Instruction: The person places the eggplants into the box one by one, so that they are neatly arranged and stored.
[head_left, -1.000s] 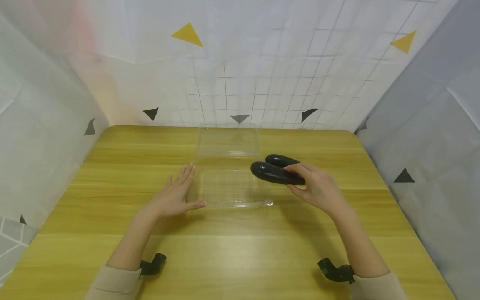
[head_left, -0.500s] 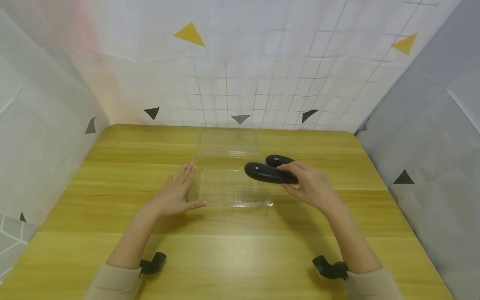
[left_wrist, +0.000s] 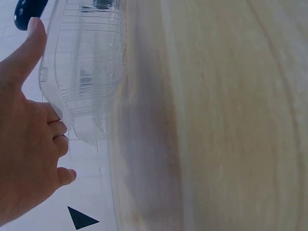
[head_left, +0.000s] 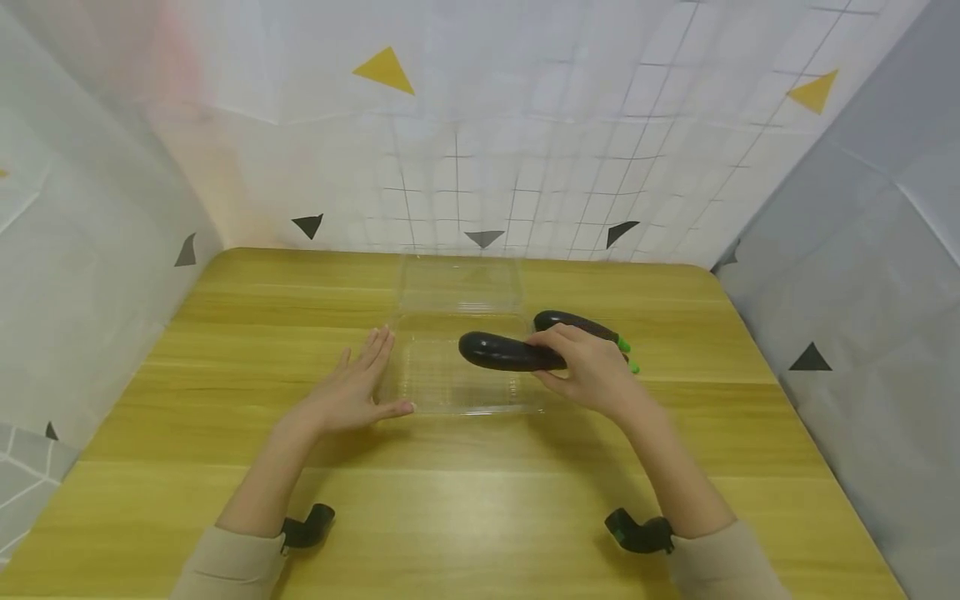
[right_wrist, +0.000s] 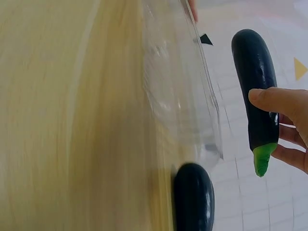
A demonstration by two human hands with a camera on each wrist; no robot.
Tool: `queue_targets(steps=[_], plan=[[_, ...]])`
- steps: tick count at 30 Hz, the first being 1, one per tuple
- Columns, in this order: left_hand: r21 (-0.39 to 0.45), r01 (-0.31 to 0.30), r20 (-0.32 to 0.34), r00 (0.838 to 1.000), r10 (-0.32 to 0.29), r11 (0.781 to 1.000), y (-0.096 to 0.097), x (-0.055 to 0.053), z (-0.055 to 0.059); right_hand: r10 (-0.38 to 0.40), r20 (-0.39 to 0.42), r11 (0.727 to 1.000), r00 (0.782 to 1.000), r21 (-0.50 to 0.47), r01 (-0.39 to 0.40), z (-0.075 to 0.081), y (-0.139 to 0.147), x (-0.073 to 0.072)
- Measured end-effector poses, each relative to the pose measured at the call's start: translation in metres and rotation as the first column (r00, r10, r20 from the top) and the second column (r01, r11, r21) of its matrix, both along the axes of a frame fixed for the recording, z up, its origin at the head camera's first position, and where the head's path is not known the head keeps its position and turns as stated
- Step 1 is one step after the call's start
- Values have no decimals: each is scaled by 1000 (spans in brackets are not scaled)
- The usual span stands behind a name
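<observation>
A glossy dark eggplant [head_left: 498,352] with a green stem end is held level above the clear plastic clamshell box [head_left: 465,410]. My right hand [head_left: 588,367] grips its stem half between thumb and fingers, as the right wrist view of the eggplant [right_wrist: 257,77] also shows. The box stands with its lid [head_left: 459,283] folded back. My left hand [head_left: 341,398] rests at the box's left side, fingers stretched out, thumb by the front corner. In the left wrist view, the thumb of my left hand [left_wrist: 24,115] lies along the rim.
Another eggplant [head_left: 576,323] lies on the wooden table [head_left: 465,508] right of the box. Near it a second green stem end [head_left: 633,367] shows past my right hand; its body is mostly hidden. A white sheet wall [head_left: 480,125] rises behind the table.
My right hand has carried the eggplant leftward, from the box's right edge to over its middle. More of the eggplant on the table now shows. The left hand stays in place.
</observation>
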State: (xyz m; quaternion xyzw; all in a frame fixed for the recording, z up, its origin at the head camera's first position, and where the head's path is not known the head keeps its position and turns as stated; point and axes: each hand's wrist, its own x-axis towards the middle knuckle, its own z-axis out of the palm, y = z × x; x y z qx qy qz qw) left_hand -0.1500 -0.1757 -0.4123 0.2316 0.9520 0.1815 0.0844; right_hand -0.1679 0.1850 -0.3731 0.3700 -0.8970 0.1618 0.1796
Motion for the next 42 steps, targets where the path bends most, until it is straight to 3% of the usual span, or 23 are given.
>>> queue_targets(steps=[11, 19, 31, 42], plan=[[11, 5, -12, 1000, -5, 1000, 0, 0, 0, 126, 47, 992, 991, 24, -127, -13, -49, 0], [13, 2, -14, 1000, -2, 1000, 0, -1, -1, 162, 219, 981, 962, 73, -182, -23, -69, -4], [0, 0, -18, 1000, 0, 1000, -3, -3, 1, 110, 363, 980, 925, 117, -162, -29, -79, -13], [-4, 6, -11, 1000, -6, 1000, -3, -2, 2, 88, 483, 984, 871, 92, -151, -31, -79, -13]])
